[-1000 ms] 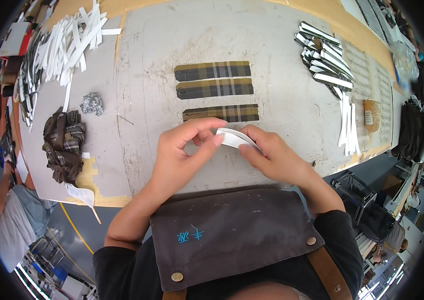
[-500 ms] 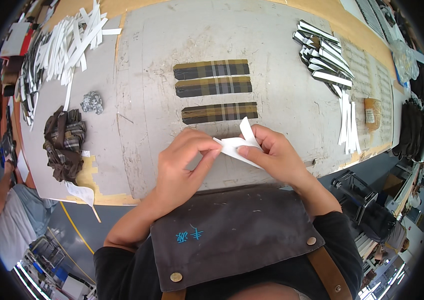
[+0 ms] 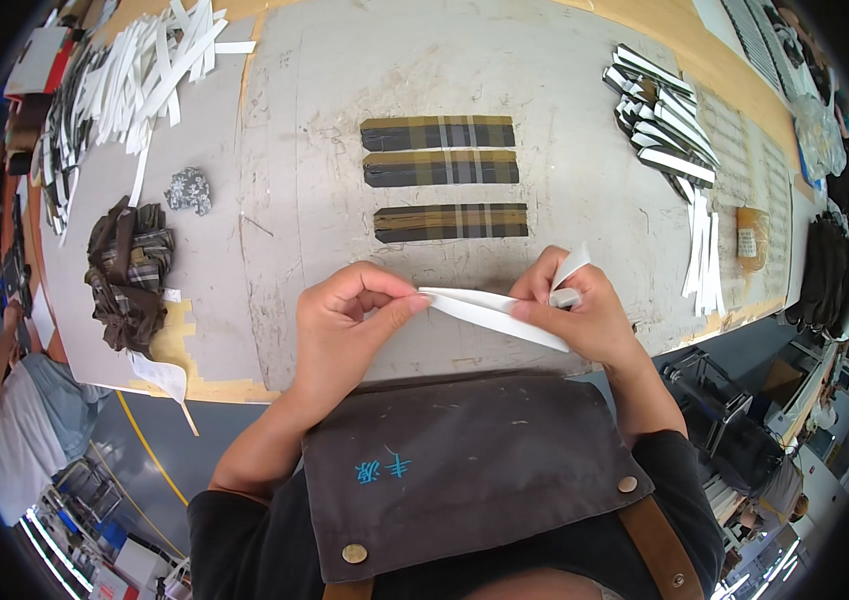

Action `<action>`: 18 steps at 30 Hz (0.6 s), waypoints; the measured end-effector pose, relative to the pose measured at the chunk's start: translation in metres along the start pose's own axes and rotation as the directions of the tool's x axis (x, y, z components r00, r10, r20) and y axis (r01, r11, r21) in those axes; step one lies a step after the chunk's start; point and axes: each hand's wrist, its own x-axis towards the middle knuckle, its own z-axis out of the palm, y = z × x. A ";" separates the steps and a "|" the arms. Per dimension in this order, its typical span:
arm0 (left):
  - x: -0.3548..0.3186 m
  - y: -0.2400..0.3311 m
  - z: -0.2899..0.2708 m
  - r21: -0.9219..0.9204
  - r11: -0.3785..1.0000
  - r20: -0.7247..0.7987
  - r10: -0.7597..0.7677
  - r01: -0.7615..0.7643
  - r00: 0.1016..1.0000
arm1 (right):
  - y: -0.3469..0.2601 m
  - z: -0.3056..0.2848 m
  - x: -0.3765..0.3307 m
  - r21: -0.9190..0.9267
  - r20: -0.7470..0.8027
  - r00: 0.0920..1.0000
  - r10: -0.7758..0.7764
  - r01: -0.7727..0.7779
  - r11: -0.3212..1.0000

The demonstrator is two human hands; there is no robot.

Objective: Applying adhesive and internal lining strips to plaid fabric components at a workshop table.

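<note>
A white strip (image 3: 490, 316) stretches between my two hands just above the table's near edge. My left hand (image 3: 343, 322) pinches its left end between thumb and fingertips. Farther along, my right hand (image 3: 590, 312) grips the strip, and a pale, thin curled band (image 3: 573, 265) sticks up between its fingers. The strip looks split into two layers near its middle; what the right palm covers is hidden. Beyond my hands lie three plaid fabric strips, a far one (image 3: 438, 133), a middle one (image 3: 442, 168) and a near one (image 3: 451, 222), each with one angled end.
White strips (image 3: 150, 80) are heaped at the far left, above a bundle of brown plaid cloth (image 3: 130, 280) and a small grey patterned scrap (image 3: 189, 190). Dark-and-white strips (image 3: 660, 115), loose white strips (image 3: 705, 255) and a tape roll (image 3: 753, 240) lie right. Another person (image 3: 30, 430) is at left.
My right hand has moved right, drawing the white strip out longer and straighter from my left hand. The curled band has shifted right with it. The left hand still pinches the strip's end.
</note>
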 end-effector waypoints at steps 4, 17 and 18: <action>0.002 0.001 -0.001 0.096 0.984 0.081 0.144 -0.151 0.986 | -0.020 -0.003 0.003 0.137 0.148 0.954 0.259 -0.279 0.950; 0.004 0.004 -0.002 0.117 0.971 0.137 0.191 -0.207 0.972 | -0.009 -0.005 -0.002 0.456 0.283 0.899 0.335 -0.433 0.777; 0.004 0.004 -0.003 0.092 0.984 0.082 0.143 -0.150 0.986 | -0.007 -0.008 -0.004 0.501 0.269 0.919 0.288 -0.389 0.773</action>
